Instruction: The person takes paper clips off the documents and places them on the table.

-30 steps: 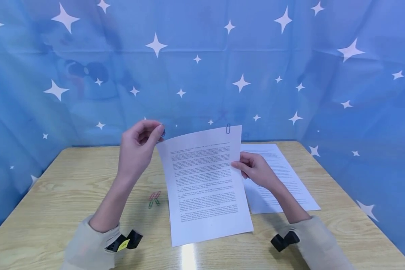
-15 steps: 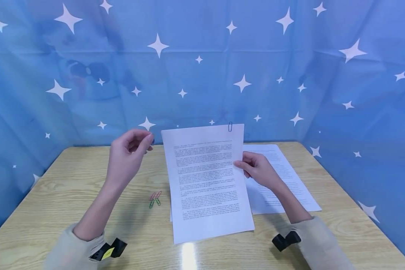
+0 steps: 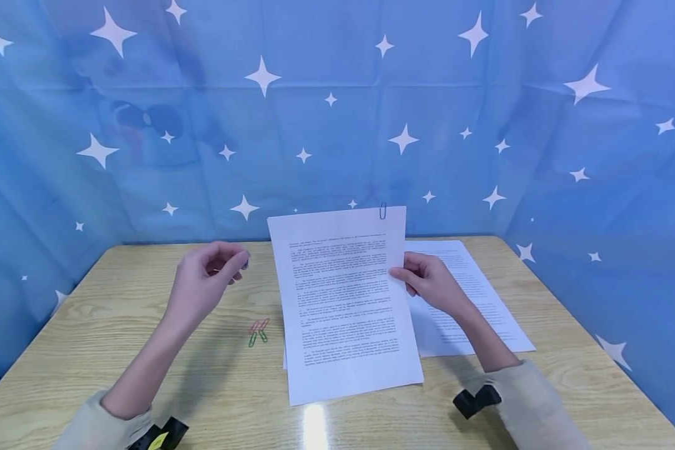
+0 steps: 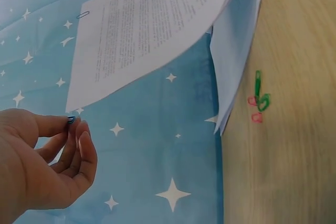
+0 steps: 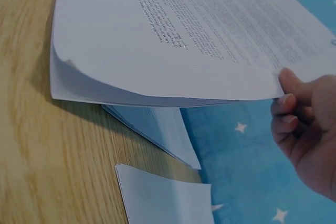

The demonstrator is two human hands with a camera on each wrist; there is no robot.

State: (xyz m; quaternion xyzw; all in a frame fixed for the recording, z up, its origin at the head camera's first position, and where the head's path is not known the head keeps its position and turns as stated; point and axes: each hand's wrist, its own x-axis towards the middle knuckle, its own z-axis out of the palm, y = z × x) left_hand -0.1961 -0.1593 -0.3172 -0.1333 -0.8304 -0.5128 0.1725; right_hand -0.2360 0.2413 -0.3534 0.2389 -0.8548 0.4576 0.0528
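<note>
My right hand (image 3: 427,281) pinches the right edge of several printed sheets (image 3: 343,300), held up and tilted over the table. A dark blue paper clip (image 3: 382,211) sits on their top edge near the right corner. Off to the left of the sheets and apart from them, my left hand (image 3: 205,281) pinches a small blue paper clip (image 4: 71,119) between thumb and forefinger. On the table between that hand and the sheets lie pink paper clips (image 3: 264,324) and green paper clips (image 3: 252,339).
Another pile of printed sheets (image 3: 455,300) lies on the wooden table (image 3: 90,325) at the right. Behind the held sheets more paper (image 5: 157,129) is partly hidden. A blue curtain (image 3: 315,125) with white stars stands at the table's back and sides.
My left hand has moved down and left, away from the sheets' upper left corner, with the blue paper clip. The right hand keeps its hold; the sheets have straightened slightly.
</note>
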